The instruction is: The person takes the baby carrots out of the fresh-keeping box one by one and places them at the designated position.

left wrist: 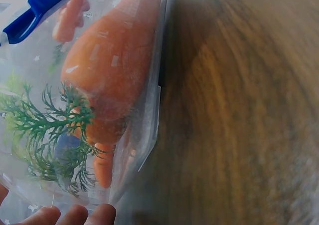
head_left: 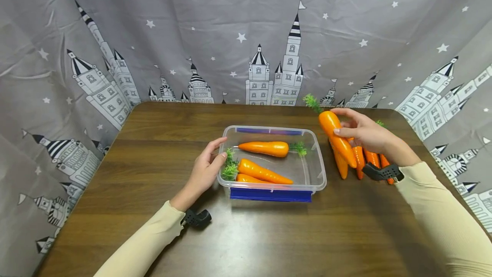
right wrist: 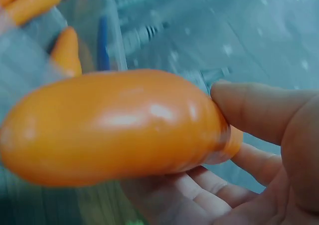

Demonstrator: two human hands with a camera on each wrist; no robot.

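Observation:
My right hand (head_left: 365, 131) pinches an orange toy carrot (head_left: 337, 138) with a green leafy top, above the table to the right of the box. In the right wrist view the carrot (right wrist: 114, 127) looms large between thumb and fingers. My left hand (head_left: 203, 168) rests at the left wall of a clear plastic box (head_left: 323, 174) with blue clips, fingers relaxed and fingertips right at the rim. Inside the box, one carrot (head_left: 265, 148) lies toward the back. Two more carrots (head_left: 265, 172) lie at the front, leaves to the left.
Several more carrots (head_left: 372, 158) lie side by side on the brown wooden table (head_left: 161, 140), under and beside my right hand. A grey curtain (head_left: 215, 25) printed with castles and stars hangs behind the table's far edge.

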